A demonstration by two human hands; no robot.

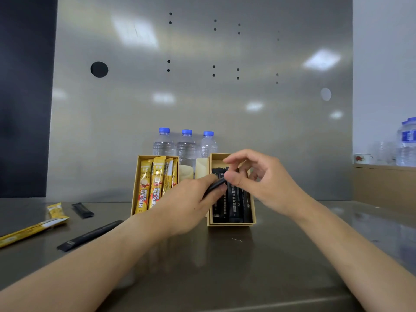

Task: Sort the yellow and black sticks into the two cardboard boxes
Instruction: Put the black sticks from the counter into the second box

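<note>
Two cardboard boxes lean against the back wall. The left box [134,188] holds several yellow sticks [142,190]. The right box [254,212] holds several black sticks [235,203]. My left hand [191,199] grips a black stick [215,185] at the right box's left edge. My right hand [258,176] hovers over that box, fingertips pinching the same stick's upper end. On the table at left lie a long yellow stick [31,231], a short yellow stick [55,209], a long black stick [90,235] and a short black stick [82,210].
Three water bottles [186,145] with blue caps stand behind the boxes against the metal wall. More bottles [407,143] and a cup [362,158] sit on a wooden ledge at far right. A cream-coloured object [186,172] sits between the boxes.
</note>
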